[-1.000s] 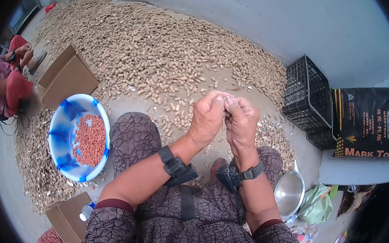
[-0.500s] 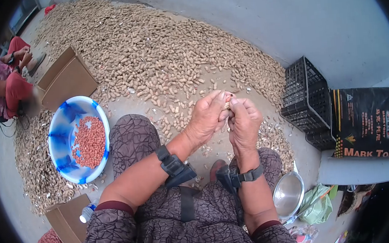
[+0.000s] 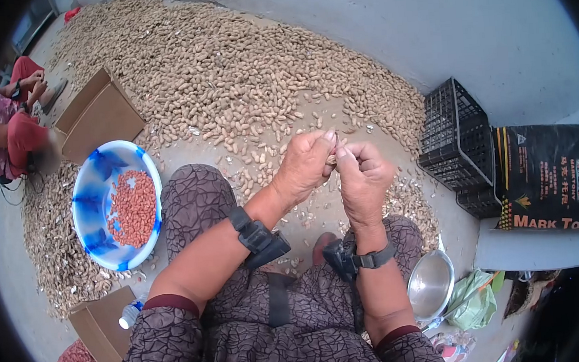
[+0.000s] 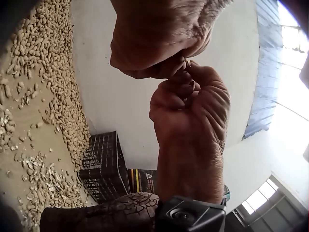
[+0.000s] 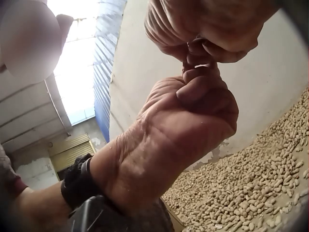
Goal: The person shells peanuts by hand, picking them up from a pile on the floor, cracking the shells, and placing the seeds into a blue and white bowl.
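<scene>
- Left hand [image 3: 304,166]: raised in front of the knees, fingers curled, thumb and forefinger tips closed narrowly on a peanut [image 3: 334,156].
- Right hand [image 3: 364,178]: just beside the left, knuckles outward, fingers curled. Its thumb and forefinger pinch the same peanut from the other side, so the fingertips of both hands meet.
- Peanut: held in the air between the two sets of fingertips, above the floor and the scattered shells. It is mostly hidden by the fingers, so whether the shell is split cannot be told.
- Heap of unshelled peanuts [image 3: 226,70]: spread across the floor beyond the hands, reaching the wall.
- Blue-and-white bowl [image 3: 93,196]: on the floor at the person's left knee, holding red shelled kernels [image 3: 132,207].
- Steel bowl [image 3: 430,285]: on the floor by the right elbow, beside a green bag [image 3: 475,299].
- Black crate [image 3: 453,137]: stands at the right, touching a black printed sack [image 3: 547,174].
- Cardboard box [image 3: 97,118]: lies beyond the blue-and-white bowl, near a second seated person [image 3: 17,134].
</scene>
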The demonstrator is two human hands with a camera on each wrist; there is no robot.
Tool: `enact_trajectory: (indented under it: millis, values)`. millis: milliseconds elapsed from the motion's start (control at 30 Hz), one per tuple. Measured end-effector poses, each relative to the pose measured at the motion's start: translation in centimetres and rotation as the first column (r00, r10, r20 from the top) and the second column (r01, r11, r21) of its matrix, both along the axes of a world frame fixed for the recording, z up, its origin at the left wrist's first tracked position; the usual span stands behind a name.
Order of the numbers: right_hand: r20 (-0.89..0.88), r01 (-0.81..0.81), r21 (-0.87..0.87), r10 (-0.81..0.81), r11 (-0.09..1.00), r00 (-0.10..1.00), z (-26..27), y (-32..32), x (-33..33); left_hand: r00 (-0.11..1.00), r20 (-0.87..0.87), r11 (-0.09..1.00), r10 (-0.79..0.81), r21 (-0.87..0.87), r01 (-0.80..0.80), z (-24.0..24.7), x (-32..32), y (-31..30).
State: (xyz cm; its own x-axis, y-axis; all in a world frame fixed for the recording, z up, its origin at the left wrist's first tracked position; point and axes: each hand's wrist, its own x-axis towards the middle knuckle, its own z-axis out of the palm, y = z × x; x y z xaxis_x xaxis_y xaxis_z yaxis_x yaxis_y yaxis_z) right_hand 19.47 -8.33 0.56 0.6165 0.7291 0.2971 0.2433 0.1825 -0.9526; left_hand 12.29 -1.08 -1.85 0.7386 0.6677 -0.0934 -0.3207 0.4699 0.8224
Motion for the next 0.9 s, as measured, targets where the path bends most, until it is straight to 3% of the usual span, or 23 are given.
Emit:
enact_trajectory:
  millis: [133, 233, 333, 400, 467, 533, 567, 600, 633, 667, 733, 767, 833, 900]
  values:
    - [-0.140, -0.045, -0.016, 0.042, 0.999, 0.989, 0.5, -0.4, 0.2, 0.992, 0.122, 0.983, -0.027, -0.177, 0.048, 0.3, -0.2, -0.1]
    - [-0.099, -0.015, -0.033, 0.011, 0.999, 0.995, 0.7, -0.7, 0.7, 0.986, 0.151, 0.975, -0.066, -0.200, 0.096, 0.4, -0.6, 0.1]
    - [-0.178, -0.052, -0.042, 0.044, 0.998, 0.983, 0.9, -1.2, 1.8, 0.973, 0.200, 0.963, -0.117, -0.217, 0.160, 0.2, -0.8, 0.4]
    - [-0.387, -0.115, -0.018, 0.099, 0.993, 0.917, 1.3, -1.3, 3.0, 0.972, 0.194, 0.960, -0.133, -0.219, 0.175, -0.1, -0.7, 0.4]
    - [-0.387, -0.073, -0.100, 0.029, 0.992, 0.921, 1.9, -1.5, 4.5, 0.971, 0.188, 0.957, -0.148, -0.220, 0.188, -0.1, -0.8, 0.5]
    - [-0.096, 0.084, -0.370, -0.128, 0.925, 0.987, 1.7, -1.9, 6.2, 0.966, 0.192, 0.952, -0.175, -0.218, 0.216, 0.0, -1.0, 0.5]
    - [-0.096, 0.083, -0.370, -0.127, 0.925, 0.987, 1.6, -2.1, 6.7, 0.966, 0.193, 0.952, -0.174, -0.219, 0.215, 0.0, -1.1, 0.5]
    - [0.285, 0.351, -0.432, -0.243, 0.831, 0.927, 1.7, -2.3, 7.1, 0.964, 0.193, 0.952, -0.185, -0.207, 0.224, 0.1, -1.1, 0.5]
    - [0.630, 0.605, -0.379, -0.283, 0.701, 0.723, 1.6, -2.4, 7.3, 0.961, 0.194, 0.953, -0.196, -0.194, 0.234, 0.1, -1.1, 0.5]
    - [0.631, 0.606, -0.378, -0.284, 0.700, 0.722, 1.4, -2.3, 7.3, 0.961, 0.195, 0.952, -0.198, -0.194, 0.235, 0.0, -1.1, 0.4]
    - [0.182, 0.191, -0.313, -0.139, 0.930, 0.973, 1.1, -2.2, 7.0, 0.939, 0.246, 0.941, -0.241, -0.179, 0.288, -0.2, -1.0, 0.3]
    - [0.182, 0.193, -0.315, -0.141, 0.929, 0.973, 1.4, -2.3, 6.7, 0.938, 0.246, 0.940, -0.242, -0.180, 0.290, -0.2, -1.0, 0.2]
    - [-0.250, -0.185, -0.292, 0.112, 0.938, 0.962, 2.9, -2.4, 5.1, 0.922, 0.247, 0.918, -0.299, -0.191, 0.348, 0.0, -1.1, 0.2]
    - [-0.312, -0.271, -0.276, 0.181, 0.922, 0.933, 2.9, -2.3, 4.5, 0.912, 0.260, 0.902, -0.317, -0.214, 0.375, 0.0, -1.0, -0.1]
